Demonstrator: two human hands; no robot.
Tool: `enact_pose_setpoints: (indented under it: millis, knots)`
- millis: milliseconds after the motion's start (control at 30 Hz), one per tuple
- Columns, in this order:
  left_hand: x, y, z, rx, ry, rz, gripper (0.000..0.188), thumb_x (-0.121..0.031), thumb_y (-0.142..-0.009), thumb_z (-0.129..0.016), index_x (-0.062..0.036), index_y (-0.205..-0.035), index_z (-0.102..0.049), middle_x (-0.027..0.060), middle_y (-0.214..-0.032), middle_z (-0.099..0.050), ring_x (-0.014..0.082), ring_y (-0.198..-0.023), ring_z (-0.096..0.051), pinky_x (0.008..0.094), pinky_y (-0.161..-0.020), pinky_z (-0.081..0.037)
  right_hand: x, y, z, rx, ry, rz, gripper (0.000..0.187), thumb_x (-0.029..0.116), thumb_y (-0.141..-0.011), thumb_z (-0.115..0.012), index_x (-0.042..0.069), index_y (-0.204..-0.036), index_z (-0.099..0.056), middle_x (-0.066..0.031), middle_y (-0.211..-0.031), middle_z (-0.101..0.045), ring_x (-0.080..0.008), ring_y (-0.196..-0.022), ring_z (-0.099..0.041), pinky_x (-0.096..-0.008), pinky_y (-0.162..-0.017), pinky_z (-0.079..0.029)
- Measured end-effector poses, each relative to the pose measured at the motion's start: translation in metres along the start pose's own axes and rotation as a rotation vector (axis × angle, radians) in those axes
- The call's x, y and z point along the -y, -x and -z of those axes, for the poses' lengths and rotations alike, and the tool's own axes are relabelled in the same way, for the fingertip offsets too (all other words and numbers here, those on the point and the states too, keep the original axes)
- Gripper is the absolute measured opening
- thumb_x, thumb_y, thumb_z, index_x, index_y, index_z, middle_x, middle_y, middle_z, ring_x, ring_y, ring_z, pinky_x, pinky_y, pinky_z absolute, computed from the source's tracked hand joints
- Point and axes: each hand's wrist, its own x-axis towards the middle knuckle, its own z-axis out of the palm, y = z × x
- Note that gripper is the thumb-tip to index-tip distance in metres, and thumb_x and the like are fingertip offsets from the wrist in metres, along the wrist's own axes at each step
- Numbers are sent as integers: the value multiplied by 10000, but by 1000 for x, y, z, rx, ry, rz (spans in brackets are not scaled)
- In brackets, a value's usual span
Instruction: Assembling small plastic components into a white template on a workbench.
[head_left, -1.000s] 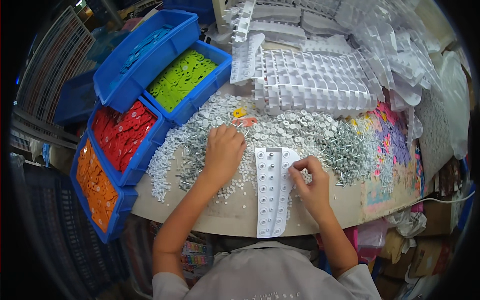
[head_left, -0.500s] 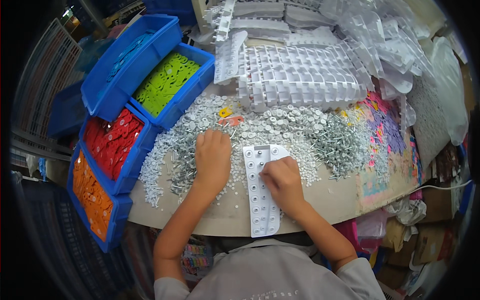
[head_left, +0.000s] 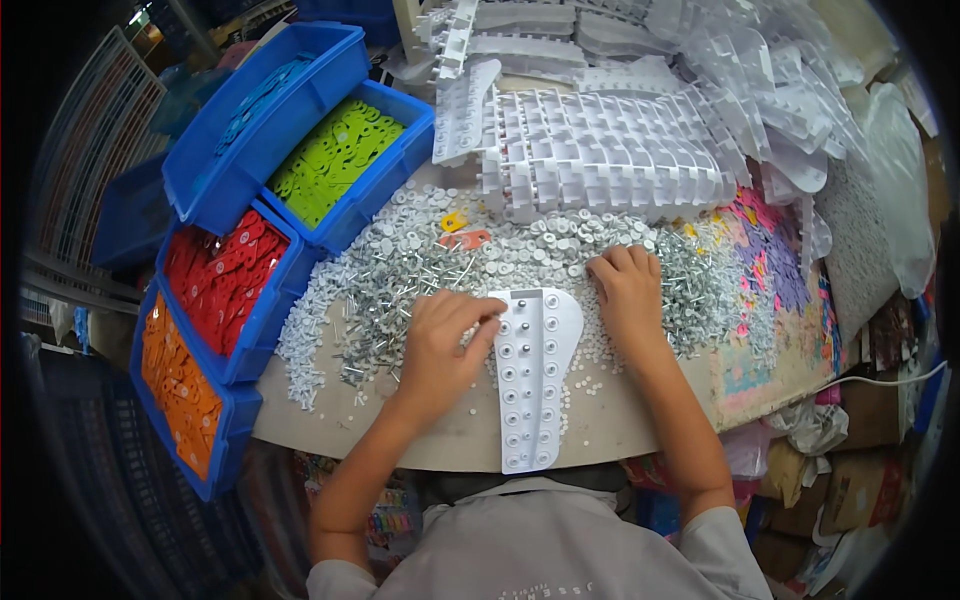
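In front of me lies a long white plastic panel [head_left: 530, 430], rounded at its far right, with round sockets along both sides and a channel between. Metal pins stand in the far part of the channel. At the panel's far left edge is my left hand [head_left: 440, 345], thumb and forefinger closed together; what is between them, if anything, is too small to tell. My right hand [head_left: 632, 295] reaches into the small white round caps [head_left: 570, 240] beyond the panel's right side, its fingers bent and somewhat apart. Its fingertips touch the pile.
Heaped metal pins [head_left: 380, 305] lie left of the panel, and more screws [head_left: 685, 290] at right. Blue bins hold red pieces [head_left: 225, 280], orange pieces [head_left: 180, 380], green pieces [head_left: 335, 160] and blue pieces [head_left: 260, 100]. Stacked white panels [head_left: 610, 150] stand at the back.
My right hand has left the panel and moved right to the caps. My left hand has come from the pin heap to the panel's far left edge.
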Motion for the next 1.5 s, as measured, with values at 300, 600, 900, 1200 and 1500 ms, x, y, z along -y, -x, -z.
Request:
enact_pose_setpoints:
  millis: [300,600,900,1200,1500]
  knots:
    - [-2,28,-25,68,227,152,142,-113,-807,-808,-75,-934,-756,24,-821,-692,180,-835,-616,336,-856,-411,-1,-10,8,136,52,105,146,36,-813,-701,91,-948,-690,-52,-961,-610,-263,-969,-560,-402,-883,-415]
    - [0,35,-42,122,100,-7,110,-125,-784,-815,-112,-869,-746,-9,-812,-685,182,-848,-591,363,-819,-373,5,16,21,-72,-461,-252,145,-4,-920,-657,22,-1062,-643,-88,-963,-642,-237,-863,-613,-345,-801,-484]
    - [-11,40,-37,183,-86,-166,125,-159,-805,-796,-110,-906,-742,23,-932,-680,216,-929,-591,386,-855,-387,25,61,36,-100,-801,-519,120,-18,-937,-662,-12,-1056,-679,-64,-971,-688,-116,-840,-627,-261,-770,-503]
    - [33,12,-15,-46,-345,-5,95,-131,-835,-760,-88,-904,-712,45,-873,-632,253,-919,-568,412,-824,-399,40,64,43,-96,-517,-368,88,12,-918,-684,4,-1006,-682,-69,-955,-689,-143,-859,-628,-290,-786,-478]
    - [44,-1,-23,53,-523,-25,157,-101,-782,-780,-90,-892,-668,54,-923,-584,263,-941,-550,402,-832,-399,52,67,52,-97,-591,-386,93,-4,-874,-698,7,-965,-684,-74,-926,-695,-170,-874,-644,-301,-789,-475]
